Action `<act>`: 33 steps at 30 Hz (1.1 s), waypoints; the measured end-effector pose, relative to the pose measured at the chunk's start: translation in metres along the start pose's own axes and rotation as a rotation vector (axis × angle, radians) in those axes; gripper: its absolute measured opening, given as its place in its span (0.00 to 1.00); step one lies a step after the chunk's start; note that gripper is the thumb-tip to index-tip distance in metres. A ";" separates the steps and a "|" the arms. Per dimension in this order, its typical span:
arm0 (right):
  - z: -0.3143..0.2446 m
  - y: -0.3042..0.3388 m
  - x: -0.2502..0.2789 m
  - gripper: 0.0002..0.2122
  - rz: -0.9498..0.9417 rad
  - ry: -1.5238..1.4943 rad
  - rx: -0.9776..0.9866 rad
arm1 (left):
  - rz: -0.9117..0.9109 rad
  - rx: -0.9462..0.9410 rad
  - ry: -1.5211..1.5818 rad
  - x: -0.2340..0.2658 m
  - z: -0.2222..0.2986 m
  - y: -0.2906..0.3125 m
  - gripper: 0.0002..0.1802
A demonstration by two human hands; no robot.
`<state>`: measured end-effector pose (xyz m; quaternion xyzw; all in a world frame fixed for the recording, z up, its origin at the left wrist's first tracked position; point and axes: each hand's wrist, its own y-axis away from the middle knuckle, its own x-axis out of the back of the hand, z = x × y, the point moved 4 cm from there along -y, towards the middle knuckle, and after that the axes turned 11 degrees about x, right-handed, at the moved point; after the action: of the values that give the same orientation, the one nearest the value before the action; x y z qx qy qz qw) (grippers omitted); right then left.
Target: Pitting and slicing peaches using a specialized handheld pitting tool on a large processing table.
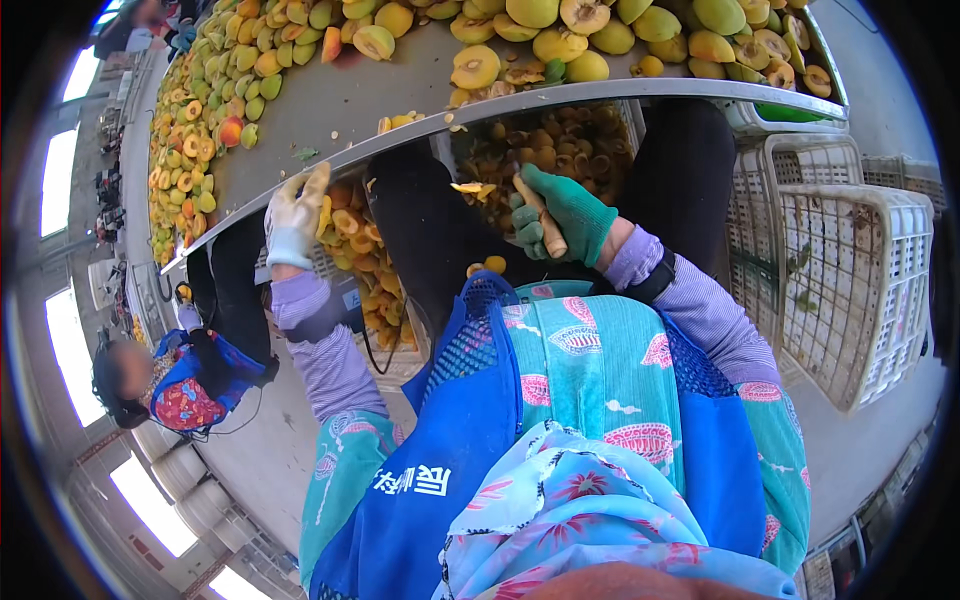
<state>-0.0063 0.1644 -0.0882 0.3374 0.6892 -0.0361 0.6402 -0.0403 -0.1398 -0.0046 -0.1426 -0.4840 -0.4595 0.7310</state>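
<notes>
My right hand (570, 215), in a green knit glove, is closed round a wooden-handled tool (540, 212); its working end is too dark to make out. Left of that fist, a yellow fruit scrap (474, 189) shows above a dark crate of cut fruit and pits (545, 150). My left hand (295, 215) wears a pale glove and is at the table's front edge, its fingers apart. Right beside it a yellow peach piece (323, 217) shows, over a crate of peach halves (365, 250). Whether hand and piece touch is unclear.
Heaps of whole and halved peaches (610, 35) cover much of the metal-rimmed table (330, 110). White plastic crates (850, 290) stand on the floor at right. At far left a co-worker (190, 375) sits by the same table. Small peaches (494, 264) lie in my lap.
</notes>
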 end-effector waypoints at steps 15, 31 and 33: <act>-0.087 -0.013 -0.025 0.20 0.401 1.490 1.025 | -0.607 -0.542 0.554 -0.127 0.160 0.014 0.20; -0.065 -0.003 -0.043 0.23 0.210 1.280 0.904 | -0.217 -0.395 0.991 -0.134 0.147 0.050 0.17; -0.055 -0.007 -0.042 0.23 0.212 1.146 0.901 | -0.207 -0.306 1.050 -0.137 0.146 0.050 0.16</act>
<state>-0.0591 0.1683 -0.0430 0.5986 0.7975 -0.0718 -0.0212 -0.0988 0.0553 -0.0356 0.0496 0.0060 -0.6034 0.7959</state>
